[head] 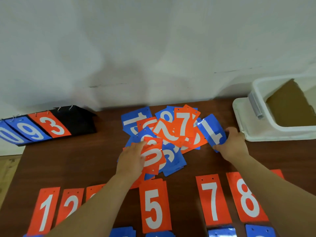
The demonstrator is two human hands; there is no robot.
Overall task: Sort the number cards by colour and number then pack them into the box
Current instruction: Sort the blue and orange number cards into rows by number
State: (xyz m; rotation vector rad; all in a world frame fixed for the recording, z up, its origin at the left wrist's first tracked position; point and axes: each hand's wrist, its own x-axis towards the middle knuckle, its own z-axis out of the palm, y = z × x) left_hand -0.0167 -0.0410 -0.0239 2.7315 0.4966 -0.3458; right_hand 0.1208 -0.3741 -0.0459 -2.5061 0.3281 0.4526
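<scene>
Bottom edge: blue cards point(222, 232) partly cut off. Above them a row of orange cards on the counter point(68, 159): orange 1 point(43, 212), orange 5 point(153, 206), orange 7 point(211, 200), orange 8 point(247, 197). Centre: left hand point(132, 159) grips left edge of orange 0 card point(153, 157), thumb on top, at the mixed pile point(171, 132). Right hand point(234, 144) pinches the bent blue 1 card point(212, 130) at the pile's right side. Far right: white box point(277, 132), open. Far left: black flip scoreboard point(75, 120) showing 0, 9, 3.
</scene>
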